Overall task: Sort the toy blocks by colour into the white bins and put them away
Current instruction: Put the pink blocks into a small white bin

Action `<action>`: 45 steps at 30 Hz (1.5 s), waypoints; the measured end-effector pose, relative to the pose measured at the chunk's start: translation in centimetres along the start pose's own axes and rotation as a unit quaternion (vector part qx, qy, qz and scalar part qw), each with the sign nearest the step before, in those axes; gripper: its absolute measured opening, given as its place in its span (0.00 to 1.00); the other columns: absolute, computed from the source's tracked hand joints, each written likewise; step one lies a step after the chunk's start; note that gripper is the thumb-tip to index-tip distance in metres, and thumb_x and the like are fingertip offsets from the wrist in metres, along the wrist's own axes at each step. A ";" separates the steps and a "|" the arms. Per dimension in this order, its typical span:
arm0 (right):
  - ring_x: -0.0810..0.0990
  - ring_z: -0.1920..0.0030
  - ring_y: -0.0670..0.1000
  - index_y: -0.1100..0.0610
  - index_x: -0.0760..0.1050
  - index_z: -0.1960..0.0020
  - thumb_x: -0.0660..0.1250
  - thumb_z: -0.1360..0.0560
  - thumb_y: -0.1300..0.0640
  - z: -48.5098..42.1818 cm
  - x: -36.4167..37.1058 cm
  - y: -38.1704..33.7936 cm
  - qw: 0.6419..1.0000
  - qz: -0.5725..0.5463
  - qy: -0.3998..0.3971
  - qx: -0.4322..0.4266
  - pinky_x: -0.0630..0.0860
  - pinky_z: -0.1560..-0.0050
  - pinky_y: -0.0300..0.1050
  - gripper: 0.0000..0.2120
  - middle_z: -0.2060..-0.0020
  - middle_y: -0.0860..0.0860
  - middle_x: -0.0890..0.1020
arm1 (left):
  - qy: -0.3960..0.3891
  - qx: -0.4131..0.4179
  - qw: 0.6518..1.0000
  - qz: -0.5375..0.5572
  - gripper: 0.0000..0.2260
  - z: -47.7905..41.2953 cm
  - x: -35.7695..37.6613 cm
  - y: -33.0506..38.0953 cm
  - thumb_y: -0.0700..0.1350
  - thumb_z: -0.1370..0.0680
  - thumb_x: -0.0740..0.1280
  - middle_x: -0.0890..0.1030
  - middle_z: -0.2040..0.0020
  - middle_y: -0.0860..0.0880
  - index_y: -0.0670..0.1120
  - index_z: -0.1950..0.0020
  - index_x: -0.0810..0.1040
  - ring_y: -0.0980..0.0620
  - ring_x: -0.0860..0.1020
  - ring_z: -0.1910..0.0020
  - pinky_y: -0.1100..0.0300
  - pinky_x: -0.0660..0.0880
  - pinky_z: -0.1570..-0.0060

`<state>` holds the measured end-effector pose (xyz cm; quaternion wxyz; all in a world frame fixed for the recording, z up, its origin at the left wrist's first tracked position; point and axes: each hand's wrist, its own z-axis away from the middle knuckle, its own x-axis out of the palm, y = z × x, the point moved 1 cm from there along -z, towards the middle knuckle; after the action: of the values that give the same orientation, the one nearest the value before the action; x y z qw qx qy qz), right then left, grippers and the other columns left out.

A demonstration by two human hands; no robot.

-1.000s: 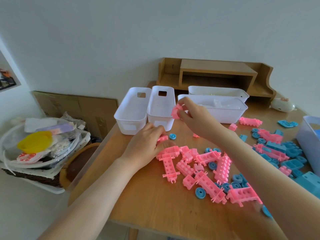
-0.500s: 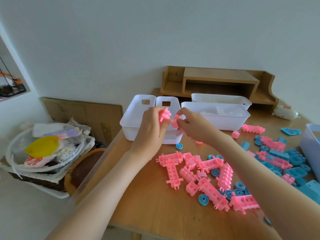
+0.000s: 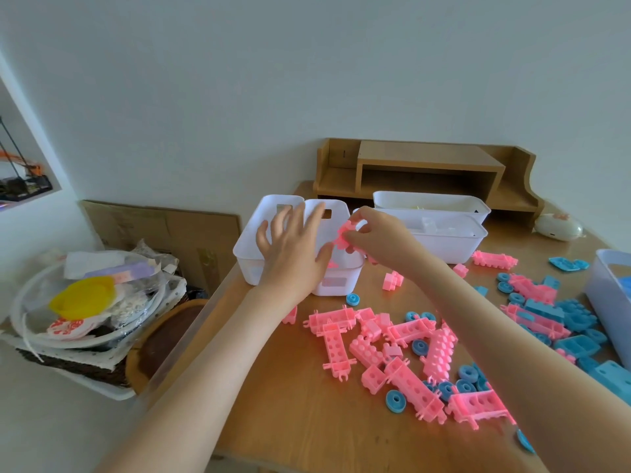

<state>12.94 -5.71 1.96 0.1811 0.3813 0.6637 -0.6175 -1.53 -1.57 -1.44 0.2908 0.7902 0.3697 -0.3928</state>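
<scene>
My left hand (image 3: 293,249) hovers with spread fingers over two narrow white bins, the left bin (image 3: 254,233) and the right bin (image 3: 336,285), and holds nothing. My right hand (image 3: 379,235) pinches a pink block (image 3: 343,235) above the right bin. A bit of pink shows inside that bin by my left thumb. A heap of pink blocks (image 3: 386,343) with blue wheels (image 3: 396,401) lies on the wooden table (image 3: 307,421) in front of me. One small pink block (image 3: 392,280) lies alone near the bins.
Two long white bins (image 3: 450,244) stand behind my right hand, before a wooden desk shelf (image 3: 426,169). Blue and pink blocks (image 3: 553,319) spread to the right beside a white container (image 3: 611,302). Left of the table edge sits a basket of clutter (image 3: 88,302).
My left hand let go of its pink block and opened over the bins. My right hand stayed above the right bin with its block. A small pink block now lies near the bins.
</scene>
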 end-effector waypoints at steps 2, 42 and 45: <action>0.72 0.72 0.42 0.54 0.70 0.44 0.63 0.22 0.50 -0.1 0.3 -0.2 1.000 0.016 -0.005 -0.009 0.68 0.73 0.34 0.11 0.62 0.48 0.81 | 0.088 -0.007 0.996 0.015 0.24 0.7 0.0 -0.4 0.49 0.23 0.63 0.68 0.29 0.46 0.48 0.27 0.63 0.43 0.62 0.29 0.41 0.54 0.33; 0.67 0.43 0.42 0.39 0.60 0.30 0.63 0.24 0.46 7.7 -0.8 2.4 0.931 0.235 -0.251 -0.125 0.67 0.39 0.41 0.24 0.38 0.42 0.67 | -0.211 0.236 0.948 0.044 0.33 8.6 -1.3 -1.6 0.72 0.28 0.48 0.61 0.26 0.56 0.60 0.26 0.59 0.55 0.60 0.29 0.60 0.54 0.32; 0.70 0.39 0.46 0.38 0.59 0.28 0.62 0.22 0.48 7.7 -0.4 3.1 0.920 0.250 -0.283 -0.103 0.67 0.39 0.42 0.25 0.37 0.44 0.70 | -0.243 0.230 0.942 0.012 0.35 8.6 -0.8 -1.9 0.74 0.29 0.43 0.61 0.27 0.56 0.62 0.25 0.53 0.56 0.58 0.29 0.57 0.55 0.30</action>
<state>13.62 -13.39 -1.18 0.5479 0.3232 0.5283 -0.5623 -6.94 -7.25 -5.63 0.1869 0.7207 0.1778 -0.6435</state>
